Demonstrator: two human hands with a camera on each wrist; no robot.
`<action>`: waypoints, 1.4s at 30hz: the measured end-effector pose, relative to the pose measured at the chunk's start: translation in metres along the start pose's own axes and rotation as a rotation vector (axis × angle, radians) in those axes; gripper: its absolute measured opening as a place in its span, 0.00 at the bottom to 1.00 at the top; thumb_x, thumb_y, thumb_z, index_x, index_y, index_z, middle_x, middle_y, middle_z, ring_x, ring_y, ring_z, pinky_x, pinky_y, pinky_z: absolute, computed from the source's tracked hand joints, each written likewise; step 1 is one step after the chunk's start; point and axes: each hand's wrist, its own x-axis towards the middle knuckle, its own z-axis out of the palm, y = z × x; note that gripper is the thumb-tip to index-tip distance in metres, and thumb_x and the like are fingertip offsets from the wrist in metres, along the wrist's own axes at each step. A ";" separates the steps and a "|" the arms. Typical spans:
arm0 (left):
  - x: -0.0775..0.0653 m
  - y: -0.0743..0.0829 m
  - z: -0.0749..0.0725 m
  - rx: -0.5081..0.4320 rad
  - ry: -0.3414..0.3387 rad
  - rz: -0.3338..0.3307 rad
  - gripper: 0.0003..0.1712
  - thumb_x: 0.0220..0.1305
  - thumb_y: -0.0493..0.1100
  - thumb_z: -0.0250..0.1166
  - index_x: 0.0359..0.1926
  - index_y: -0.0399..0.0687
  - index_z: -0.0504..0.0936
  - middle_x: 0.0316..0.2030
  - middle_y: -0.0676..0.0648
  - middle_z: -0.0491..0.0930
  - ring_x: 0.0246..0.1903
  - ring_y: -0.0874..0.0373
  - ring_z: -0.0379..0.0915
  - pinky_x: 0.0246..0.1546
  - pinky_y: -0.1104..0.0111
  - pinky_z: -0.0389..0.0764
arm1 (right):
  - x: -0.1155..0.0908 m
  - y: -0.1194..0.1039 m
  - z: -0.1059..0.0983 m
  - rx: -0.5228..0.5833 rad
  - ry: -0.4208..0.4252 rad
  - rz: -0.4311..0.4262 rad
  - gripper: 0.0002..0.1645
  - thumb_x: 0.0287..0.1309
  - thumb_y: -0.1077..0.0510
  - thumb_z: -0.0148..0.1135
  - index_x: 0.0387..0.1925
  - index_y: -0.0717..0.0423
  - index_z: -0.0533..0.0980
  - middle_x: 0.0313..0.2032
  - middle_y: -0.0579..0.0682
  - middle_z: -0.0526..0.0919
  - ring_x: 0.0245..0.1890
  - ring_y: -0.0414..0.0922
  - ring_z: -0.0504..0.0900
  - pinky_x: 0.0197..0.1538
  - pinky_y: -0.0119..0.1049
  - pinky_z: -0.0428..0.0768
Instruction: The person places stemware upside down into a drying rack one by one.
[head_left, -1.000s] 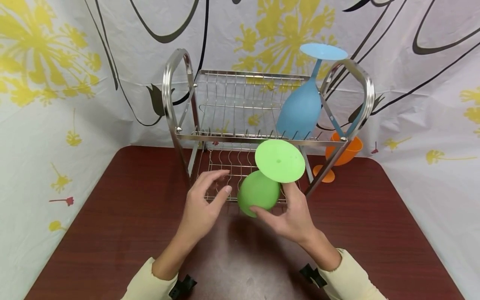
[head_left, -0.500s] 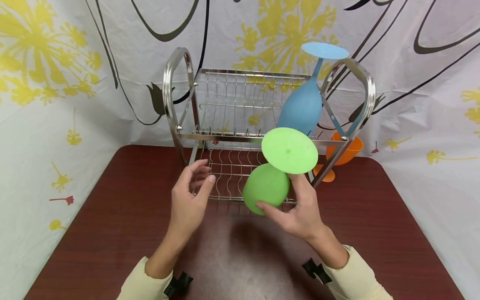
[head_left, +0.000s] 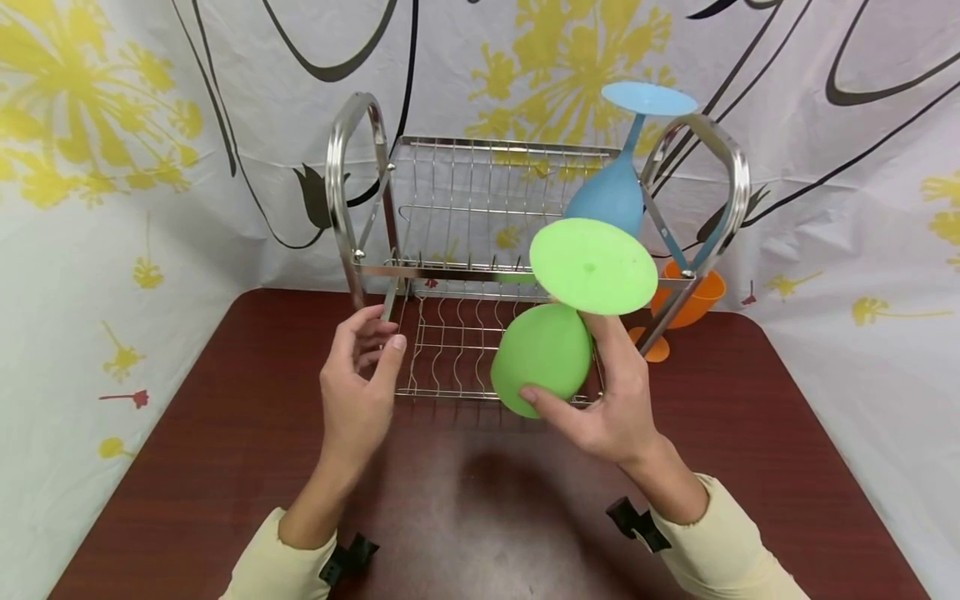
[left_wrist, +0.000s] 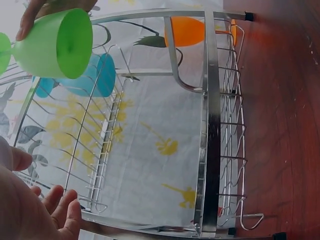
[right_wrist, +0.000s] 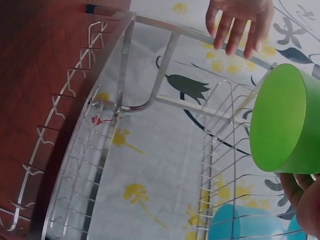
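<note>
My right hand (head_left: 611, 396) grips a green plastic goblet (head_left: 546, 354) by its bowl. The goblet is upside down and tilted, its round foot facing up toward me in the head view. In the right wrist view its open mouth shows, with the fingers below the bowl. My left hand (head_left: 360, 379) holds nothing and hangs relaxed in front of the left post of the metal dish rack (head_left: 517, 277). A blue goblet (head_left: 611, 192) stands upside down on the upper tier, at the right, partly hidden behind the green foot in the head view.
An orange goblet (head_left: 693, 302) stands upright on the dark red table (head_left: 225, 467), behind the rack's right leg. The lower wire tier (head_left: 457, 354) lies close over the tabletop. A flower-patterned white cloth (head_left: 247, 108) hangs behind the rack and at both sides.
The right hand has lifted the green goblet up and to the right, toward the upper tier. My left hand has moved left, away from the goblet.
</note>
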 end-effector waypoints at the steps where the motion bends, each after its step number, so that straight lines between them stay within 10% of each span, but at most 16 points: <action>1: 0.000 0.000 -0.001 -0.001 0.005 -0.001 0.20 0.67 0.38 0.62 0.59 0.41 0.74 0.45 0.41 0.80 0.44 0.58 0.76 0.46 0.73 0.76 | 0.002 -0.001 0.000 0.009 0.002 -0.009 0.49 0.50 0.40 0.70 0.59 0.75 0.68 0.52 0.67 0.75 0.51 0.52 0.77 0.56 0.36 0.76; 42: 0.010 -0.010 -0.007 0.014 0.204 0.069 0.19 0.63 0.32 0.61 0.56 0.40 0.77 0.45 0.41 0.75 0.45 0.53 0.74 0.43 0.74 0.79 | 0.060 -0.027 -0.022 -0.139 0.035 -0.006 0.54 0.50 0.31 0.66 0.58 0.74 0.68 0.48 0.66 0.78 0.47 0.52 0.77 0.48 0.26 0.77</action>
